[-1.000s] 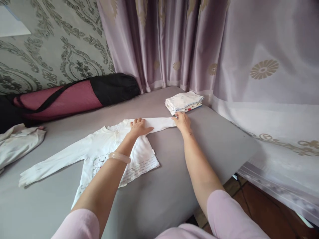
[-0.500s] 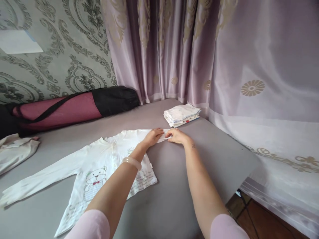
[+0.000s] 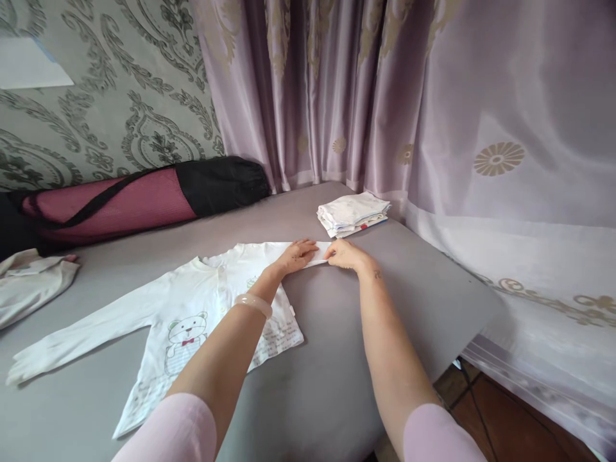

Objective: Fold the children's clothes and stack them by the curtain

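Note:
A small white long-sleeved shirt with a bear print lies flat on a grey bed. Its far sleeve stretches toward the right. My left hand, with a pale bangle on the wrist, rests on that sleeve with fingers curled over it. My right hand pinches the sleeve's end just beside the left hand. The two hands almost touch. The other sleeve lies spread out to the left.
A stack of folded white clothes sits near the bed's far corner. A pink and black rolled bag lies along the patterned wall. Another pale garment is at the left edge. Lilac curtains hang behind and right.
My left hand slid right along the sleeve and my right hand drew in toward it, so both now meet at the sleeve's end. The view shifted slightly.

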{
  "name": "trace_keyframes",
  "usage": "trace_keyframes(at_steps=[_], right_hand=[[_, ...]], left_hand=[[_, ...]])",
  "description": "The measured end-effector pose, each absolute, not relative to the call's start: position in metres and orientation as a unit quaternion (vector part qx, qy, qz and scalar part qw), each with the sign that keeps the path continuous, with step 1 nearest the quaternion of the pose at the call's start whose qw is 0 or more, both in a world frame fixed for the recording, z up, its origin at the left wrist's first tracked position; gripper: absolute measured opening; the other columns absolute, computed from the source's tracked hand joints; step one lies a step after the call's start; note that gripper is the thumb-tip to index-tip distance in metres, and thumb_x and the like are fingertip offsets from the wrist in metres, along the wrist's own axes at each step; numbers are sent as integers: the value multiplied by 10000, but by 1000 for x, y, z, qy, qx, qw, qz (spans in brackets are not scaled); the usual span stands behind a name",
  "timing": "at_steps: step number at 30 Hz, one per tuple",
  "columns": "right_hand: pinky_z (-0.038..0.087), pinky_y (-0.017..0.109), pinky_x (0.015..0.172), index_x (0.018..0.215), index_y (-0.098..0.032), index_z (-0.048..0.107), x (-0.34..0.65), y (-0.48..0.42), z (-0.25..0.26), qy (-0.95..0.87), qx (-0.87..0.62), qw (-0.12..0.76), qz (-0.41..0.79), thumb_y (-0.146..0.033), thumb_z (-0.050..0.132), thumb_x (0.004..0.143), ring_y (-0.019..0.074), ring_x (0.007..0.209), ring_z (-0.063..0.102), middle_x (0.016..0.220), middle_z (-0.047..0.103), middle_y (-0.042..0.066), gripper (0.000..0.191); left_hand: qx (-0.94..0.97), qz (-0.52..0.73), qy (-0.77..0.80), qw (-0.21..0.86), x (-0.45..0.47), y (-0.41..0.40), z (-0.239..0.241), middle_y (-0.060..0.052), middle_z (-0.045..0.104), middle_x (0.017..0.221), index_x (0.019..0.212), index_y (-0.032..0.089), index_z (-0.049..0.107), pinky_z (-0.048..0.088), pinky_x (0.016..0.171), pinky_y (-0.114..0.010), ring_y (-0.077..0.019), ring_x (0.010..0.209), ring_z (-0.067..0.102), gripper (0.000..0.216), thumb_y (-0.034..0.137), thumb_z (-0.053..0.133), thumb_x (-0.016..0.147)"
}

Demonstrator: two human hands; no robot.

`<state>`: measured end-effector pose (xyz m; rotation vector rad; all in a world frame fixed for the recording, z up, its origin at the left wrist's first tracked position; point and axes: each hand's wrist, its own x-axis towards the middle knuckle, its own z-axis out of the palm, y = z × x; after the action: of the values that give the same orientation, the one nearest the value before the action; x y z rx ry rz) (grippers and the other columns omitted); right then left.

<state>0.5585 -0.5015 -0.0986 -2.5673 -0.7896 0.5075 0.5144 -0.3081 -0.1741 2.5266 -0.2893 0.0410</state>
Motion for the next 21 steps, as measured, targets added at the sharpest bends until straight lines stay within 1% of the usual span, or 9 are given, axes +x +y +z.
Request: trace_keyframes(at_steps=[3, 7, 9, 12, 14, 16, 19, 21], right_hand=[[413, 191, 607, 853, -218, 796, 562, -503, -103, -261, -913, 220, 224, -70, 616, 619, 147, 702, 634, 790, 736, -4, 331], [433, 194, 669, 764, -205, 795, 568, -509, -108, -240, -905, 254, 245, -82, 610, 638, 146, 713, 635, 776, 736, -4, 256], [432, 192, 676, 745, -196, 788, 572, -513, -109, -249, -897, 280, 233, -103, 607, 660, 142, 710, 632, 748, 726, -5, 220], [425, 205, 658, 842, -191, 776, 579, -517, -111, -217, -918, 291, 157, -133, 575, 718, 151, 722, 632, 752, 715, 3, 243], [428, 228, 682, 907, -202, 760, 581, -516, -114, -163, -947, 265, 87, -178, 547, 779, 174, 790, 643, 828, 722, 26, 249], [437, 262, 733, 946, -201, 744, 581, -512, -118, -115, -965, 228, 52, -295, 537, 841, 210, 896, 648, 955, 721, 70, 250], [442, 312, 813, 1039, -164, 707, 577, -502, -126, -71, -977, 197, 40, -511, 533, 858, 267, 1041, 621, 1129, 669, 150, 429], [431, 326, 858, 1082, -151, 681, 574, -495, -130, -65, -981, 182, 29, -525, 542, 860, 278, 1095, 598, 1184, 636, 170, 457]], left_hand=[[959, -2, -107, 263, 508, -312, -167, -96, 416, 1509, 1372, 221, 530, 160, 1186, -493, -285, 1444, 264, 547, 521, 441, 923], [972, -38, -107, 205, 501, -317, -158, -81, 294, 1574, 1466, 230, 396, 100, 1191, -493, -275, 1472, 174, 689, 644, 350, 917], [975, -54, -107, 187, 498, -321, -154, -80, 234, 1595, 1497, 230, 335, 75, 1190, -495, -276, 1482, 127, 736, 678, 299, 915], [980, -65, -101, 158, 493, -327, -150, -67, 179, 1611, 1520, 244, 275, 56, 1185, -509, -283, 1487, 84, 726, 667, 247, 931], [984, -62, -98, 138, 491, -330, -148, -56, 172, 1613, 1524, 253, 263, 48, 1184, -511, -281, 1487, 82, 692, 636, 222, 950], [986, -60, -97, 126, 490, -332, -147, -55, 174, 1613, 1525, 252, 259, 46, 1183, -511, -282, 1487, 85, 682, 625, 212, 956], [985, -59, -100, 124, 490, -332, -147, -65, 174, 1613, 1527, 246, 251, 55, 1182, -511, -283, 1486, 86, 704, 643, 204, 948], [985, -57, -105, 127, 491, -331, -149, -66, 173, 1614, 1526, 251, 250, 62, 1181, -513, -284, 1486, 90, 714, 657, 202, 941]])
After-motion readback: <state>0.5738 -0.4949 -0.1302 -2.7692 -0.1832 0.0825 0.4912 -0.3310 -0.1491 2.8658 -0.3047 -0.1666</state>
